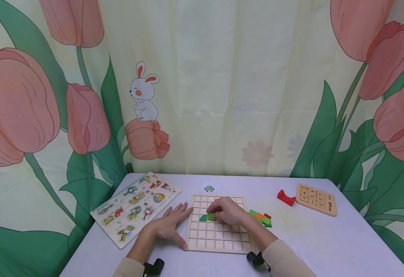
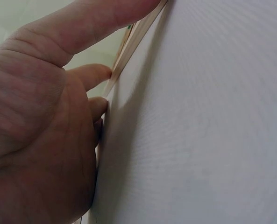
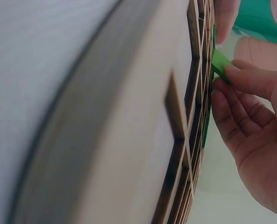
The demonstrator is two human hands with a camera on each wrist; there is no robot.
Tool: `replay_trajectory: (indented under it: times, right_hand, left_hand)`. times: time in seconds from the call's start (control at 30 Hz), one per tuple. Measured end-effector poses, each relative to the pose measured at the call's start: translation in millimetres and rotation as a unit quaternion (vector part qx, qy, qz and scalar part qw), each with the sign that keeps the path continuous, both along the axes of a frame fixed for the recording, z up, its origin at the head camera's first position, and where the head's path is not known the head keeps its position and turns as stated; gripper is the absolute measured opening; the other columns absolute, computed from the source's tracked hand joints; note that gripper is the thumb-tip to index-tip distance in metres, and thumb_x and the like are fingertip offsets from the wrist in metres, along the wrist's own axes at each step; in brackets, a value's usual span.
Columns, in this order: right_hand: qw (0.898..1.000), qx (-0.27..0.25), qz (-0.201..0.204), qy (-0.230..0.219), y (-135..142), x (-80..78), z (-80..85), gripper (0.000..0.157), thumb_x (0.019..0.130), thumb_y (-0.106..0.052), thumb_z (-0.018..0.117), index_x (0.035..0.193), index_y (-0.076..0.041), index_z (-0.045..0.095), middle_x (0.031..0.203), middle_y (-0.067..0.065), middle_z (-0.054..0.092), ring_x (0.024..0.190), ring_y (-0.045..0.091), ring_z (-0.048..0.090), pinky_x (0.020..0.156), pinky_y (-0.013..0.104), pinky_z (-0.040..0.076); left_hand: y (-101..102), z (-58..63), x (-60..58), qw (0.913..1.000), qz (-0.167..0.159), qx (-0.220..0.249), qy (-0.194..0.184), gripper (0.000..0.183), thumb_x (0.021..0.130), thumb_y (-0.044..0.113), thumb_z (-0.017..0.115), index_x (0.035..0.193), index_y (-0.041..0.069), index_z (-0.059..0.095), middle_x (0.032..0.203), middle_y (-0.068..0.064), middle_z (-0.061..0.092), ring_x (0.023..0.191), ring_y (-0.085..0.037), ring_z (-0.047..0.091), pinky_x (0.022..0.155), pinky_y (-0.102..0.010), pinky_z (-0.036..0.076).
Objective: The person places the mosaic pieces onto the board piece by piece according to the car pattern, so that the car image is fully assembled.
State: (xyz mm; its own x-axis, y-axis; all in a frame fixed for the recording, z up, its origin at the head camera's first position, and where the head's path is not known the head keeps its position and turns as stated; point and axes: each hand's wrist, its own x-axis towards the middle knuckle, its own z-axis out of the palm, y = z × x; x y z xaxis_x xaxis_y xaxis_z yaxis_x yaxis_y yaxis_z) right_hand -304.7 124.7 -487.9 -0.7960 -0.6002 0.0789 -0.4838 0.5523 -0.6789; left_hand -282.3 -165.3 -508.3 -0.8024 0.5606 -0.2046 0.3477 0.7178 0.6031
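A person in pale sleeves has both arms over a white counter. Each wrist wears a small black camera. The left hand is spread wide and holds nothing in a pinch. Its thumb touches the near left corner of the board, and its fingertips reach the board's left edge. The board is pale wood, lies flat, and has rows of little squares.

The right hand is over the board, its fingers close together. They pinch a light green block, which looks tilted in the right wrist view. This block is over the middle part of the board, toward its left side. A dark green piece lies in the board, just beside the pinching fingers.

To the right of the board, near it, is a small pile of blocks. They are green, orange and red. To the left, a picture puzzle lies at a slant on the counter. Farther right are a red piece with a round dip and a wooden tray beside it. Just past the board's far edge lies a little card with a colored picture. Behind everything hangs a curtain with big pink tulips and a white rabbit.
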Motion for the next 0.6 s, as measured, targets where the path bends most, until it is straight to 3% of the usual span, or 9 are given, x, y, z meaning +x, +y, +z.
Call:
replay_trajectory:
  times: [0.3,0.6]
  right_hand:
    - [1.0,0.015,0.001,-0.019,-2.3,0.2,-1.7,0.02,0.095,-0.003,0.072,0.11,-0.012,0.082,0.101,-0.002,0.073,0.084,0.008,0.06,0.073,0.021,0.054]
    - [1.0,0.024,0.012,-0.008,-5.1,4.5,1.1,0.022,0.091,-0.001,0.076,0.111,-0.01,0.082,0.1,-0.003,0.071,0.086,0.006,0.06,0.076,0.023,0.054]
  left_hand:
    - [0.1,-0.4,0.9,1.0,-0.005,0.003,0.003,0.127,0.065,0.056,0.092,0.167,0.023,0.025,0.176,-0.012,0.009,0.164,-0.036,0.001,0.13,-0.064,-0.003]
    - [0.0,0.3,1.9,1.0,-0.007,0.004,0.003,0.128,0.064,0.056,0.093,0.167,0.024,0.025,0.176,-0.012,0.009,0.164,-0.035,0.001,0.13,-0.064,-0.003]
